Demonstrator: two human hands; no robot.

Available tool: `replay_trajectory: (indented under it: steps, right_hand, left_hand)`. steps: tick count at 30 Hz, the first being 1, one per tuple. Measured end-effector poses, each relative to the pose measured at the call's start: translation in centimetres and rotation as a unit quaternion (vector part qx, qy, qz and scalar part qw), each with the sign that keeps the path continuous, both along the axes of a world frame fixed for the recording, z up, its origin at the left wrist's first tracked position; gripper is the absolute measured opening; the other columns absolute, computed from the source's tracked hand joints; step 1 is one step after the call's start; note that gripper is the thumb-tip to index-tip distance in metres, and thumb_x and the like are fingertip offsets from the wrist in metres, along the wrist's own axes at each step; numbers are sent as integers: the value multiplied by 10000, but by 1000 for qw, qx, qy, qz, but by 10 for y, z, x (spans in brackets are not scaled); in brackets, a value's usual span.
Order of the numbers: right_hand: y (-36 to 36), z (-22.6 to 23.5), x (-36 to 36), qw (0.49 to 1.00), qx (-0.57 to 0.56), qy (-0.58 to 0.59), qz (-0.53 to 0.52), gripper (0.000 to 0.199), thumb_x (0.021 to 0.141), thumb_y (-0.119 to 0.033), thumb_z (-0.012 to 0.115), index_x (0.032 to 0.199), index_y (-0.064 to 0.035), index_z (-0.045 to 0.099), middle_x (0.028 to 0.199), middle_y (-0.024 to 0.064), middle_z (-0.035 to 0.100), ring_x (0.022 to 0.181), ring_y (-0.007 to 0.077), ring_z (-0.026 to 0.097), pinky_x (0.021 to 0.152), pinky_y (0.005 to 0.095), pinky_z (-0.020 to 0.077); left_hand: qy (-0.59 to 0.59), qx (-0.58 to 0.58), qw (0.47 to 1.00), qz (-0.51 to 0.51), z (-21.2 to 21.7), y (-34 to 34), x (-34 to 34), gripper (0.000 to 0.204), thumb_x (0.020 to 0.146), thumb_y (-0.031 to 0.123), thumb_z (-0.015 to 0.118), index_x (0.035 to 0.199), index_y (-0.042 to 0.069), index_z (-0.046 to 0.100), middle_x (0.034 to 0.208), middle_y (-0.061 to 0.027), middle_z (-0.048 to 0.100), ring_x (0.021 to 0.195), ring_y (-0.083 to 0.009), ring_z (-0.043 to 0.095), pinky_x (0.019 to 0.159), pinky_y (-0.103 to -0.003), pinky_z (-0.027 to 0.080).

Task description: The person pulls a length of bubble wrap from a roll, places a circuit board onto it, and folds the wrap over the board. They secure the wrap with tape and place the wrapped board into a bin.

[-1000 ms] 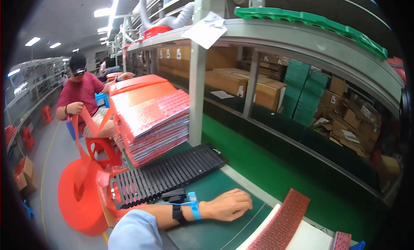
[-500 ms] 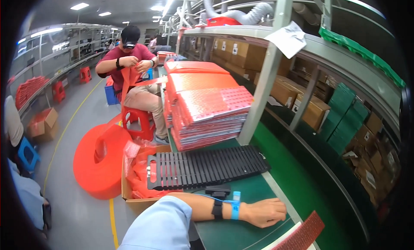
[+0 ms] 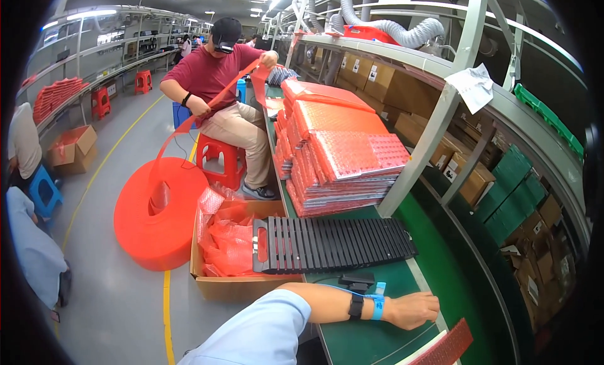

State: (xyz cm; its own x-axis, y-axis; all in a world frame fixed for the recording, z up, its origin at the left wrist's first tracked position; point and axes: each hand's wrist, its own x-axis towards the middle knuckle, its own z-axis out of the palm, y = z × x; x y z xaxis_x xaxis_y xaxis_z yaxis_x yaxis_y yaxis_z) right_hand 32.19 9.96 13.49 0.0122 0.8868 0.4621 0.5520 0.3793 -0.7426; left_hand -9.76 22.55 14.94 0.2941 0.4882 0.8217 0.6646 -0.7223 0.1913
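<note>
My left hand [image 3: 413, 309] rests palm down on the green bench top [image 3: 358, 340] near its metal edge strip. Its fingers are curled under, and whatever they may hold is hidden. A black band [image 3: 357, 306] and a blue wrist strap [image 3: 378, 306] with a thin cord circle the wrist. Beyond the forearm lies a long black slatted rack [image 3: 333, 244]. Nearest the hand, at the lower right, a red bubble-wrap piece [image 3: 450, 346] with a pale edge stands tilted, its lower part out of frame. My right hand is out of view.
Stacked red bubble-wrap bags [image 3: 346, 151] stand behind the rack. An open carton [image 3: 239, 288] of red wrap adjoins the bench, next to a large red roll [image 3: 135, 226]. A seated co-worker [image 3: 217, 82] holds a red strip [image 3: 229, 94]. A metal post [image 3: 434, 132] rises beyond.
My view has shifted, so the scene sits further right. The co-worker's hands, close together before, are now apart with the red strip stretched between them. My left hand stays curled on the bench.
</note>
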Motion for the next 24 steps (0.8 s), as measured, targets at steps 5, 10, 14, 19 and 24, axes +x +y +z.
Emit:
replay_trajectory:
  steps: [5,10,14,19,24]
  right_hand:
    - [3,0,4,999,14,-34,13,210,937,-94,553,1020,51,682,812,88,637,716,155,547,638,289,456]
    - [2,2,0,999,6,-29,20,205,939,-83,550,1022,50,682,822,93,645,729,160,558,650,298,466]
    - [2,4,-2,999,10,-21,27,204,943,-86,553,1023,52,681,826,99,647,738,167,561,661,300,468]
    - [1,5,-4,999,19,-5,36,204,949,-91,557,1025,54,679,831,107,650,750,176,565,676,304,471]
    - [-2,8,-2,999,-45,-5,16,206,948,-99,565,1018,58,679,842,123,657,765,188,575,695,314,480]
  left_hand:
    - [-11,13,1000,11,0,1,1,113,736,-21,602,837,29,594,902,-91,540,938,-274,534,842,-376,428]
    - [-12,2,1000,10,0,1,0,109,738,-21,604,835,30,596,897,-90,539,939,-270,535,843,-371,428]
    - [-24,10,1000,15,1,2,0,116,713,-31,606,803,33,640,861,-112,569,910,-283,549,816,-378,435]
    - [-26,9,999,18,2,2,-1,107,722,-27,609,805,32,642,865,-114,572,917,-282,551,825,-378,434]
    - [-14,4,1000,24,1,3,-4,99,749,-21,607,827,40,613,889,-93,552,939,-271,544,844,-374,429]
